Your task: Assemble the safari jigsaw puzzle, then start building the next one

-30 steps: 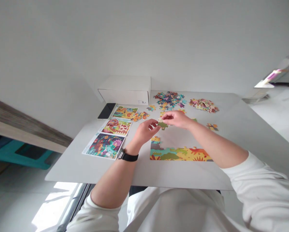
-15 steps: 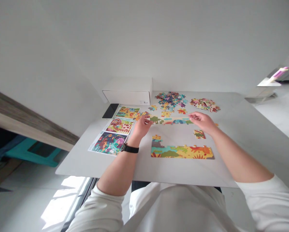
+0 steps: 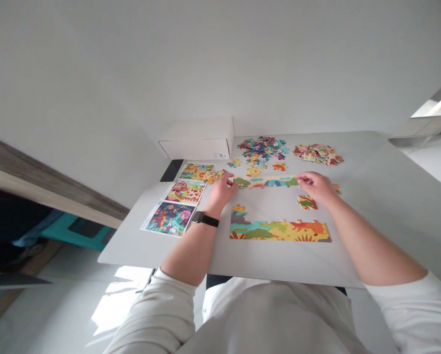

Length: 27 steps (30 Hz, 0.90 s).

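Note:
A joined strip of jigsaw puzzle [image 3: 267, 182], with trees, a blue elephant and clouds, lies across the table between my hands. My left hand [image 3: 223, 191] has its fingers closed at the strip's left end, and my right hand [image 3: 317, 188] pinches the right end. Closer to me is a larger joined puzzle section [image 3: 275, 230], with a crocodile and an orange animal, its upper edge uneven and its left side taller. A loose puzzle piece [image 3: 307, 202] lies below my right hand. Several single pieces, among them a red one [image 3: 279, 167], lie beyond the strip.
Two heaps of pieces, one multicoloured [image 3: 263, 148] and one reddish [image 3: 318, 154], lie at the back. A white box [image 3: 195, 147] stands at the back left, near a black phone [image 3: 172, 170]. A sheet of three printed pictures [image 3: 172, 217] lies left of my left arm.
The view has turned slightly. My right hand has moved a little to the right at the strip's end. The strip and the larger section keep about the same places.

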Tool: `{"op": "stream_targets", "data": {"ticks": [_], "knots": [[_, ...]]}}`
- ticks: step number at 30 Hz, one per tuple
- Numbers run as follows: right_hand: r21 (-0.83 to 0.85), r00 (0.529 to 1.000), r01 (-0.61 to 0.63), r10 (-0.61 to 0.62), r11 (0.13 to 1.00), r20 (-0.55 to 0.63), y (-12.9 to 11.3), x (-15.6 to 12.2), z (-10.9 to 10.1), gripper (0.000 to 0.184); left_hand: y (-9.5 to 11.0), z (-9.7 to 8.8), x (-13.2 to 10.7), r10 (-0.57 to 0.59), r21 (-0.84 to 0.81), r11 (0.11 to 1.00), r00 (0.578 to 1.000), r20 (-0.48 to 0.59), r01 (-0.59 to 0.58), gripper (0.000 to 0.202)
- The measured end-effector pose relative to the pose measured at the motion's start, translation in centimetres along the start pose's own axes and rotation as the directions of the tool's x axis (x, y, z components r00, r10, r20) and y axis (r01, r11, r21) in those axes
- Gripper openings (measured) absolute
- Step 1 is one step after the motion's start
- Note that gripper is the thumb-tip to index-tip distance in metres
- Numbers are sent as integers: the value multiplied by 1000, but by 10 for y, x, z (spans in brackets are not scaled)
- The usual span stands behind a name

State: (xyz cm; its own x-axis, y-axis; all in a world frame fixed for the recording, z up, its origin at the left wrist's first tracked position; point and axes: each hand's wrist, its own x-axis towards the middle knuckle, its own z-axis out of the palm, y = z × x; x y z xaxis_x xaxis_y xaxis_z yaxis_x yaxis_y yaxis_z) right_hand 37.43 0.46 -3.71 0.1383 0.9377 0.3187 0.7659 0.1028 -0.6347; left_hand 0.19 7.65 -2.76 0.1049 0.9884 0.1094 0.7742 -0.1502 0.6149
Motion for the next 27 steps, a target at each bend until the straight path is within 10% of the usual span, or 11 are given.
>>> {"op": "stream_targets", "data": {"ticks": [14, 19, 27], "knots": [[-99, 999, 40, -38, 994, 24, -2, -2, -2, 23, 1, 2, -7, 218, 210, 957, 975, -54, -202, 31], [-200, 991, 126, -114, 972, 70, 5, 0, 0, 25, 2, 9, -8, 403, 241, 878, 911, 90, -413, 34], [-278, 982, 168, -134, 946, 136, 13, 0, 9, 30, 2, 11, -10, 388, 236, 876, 905, 174, -420, 39]]}}
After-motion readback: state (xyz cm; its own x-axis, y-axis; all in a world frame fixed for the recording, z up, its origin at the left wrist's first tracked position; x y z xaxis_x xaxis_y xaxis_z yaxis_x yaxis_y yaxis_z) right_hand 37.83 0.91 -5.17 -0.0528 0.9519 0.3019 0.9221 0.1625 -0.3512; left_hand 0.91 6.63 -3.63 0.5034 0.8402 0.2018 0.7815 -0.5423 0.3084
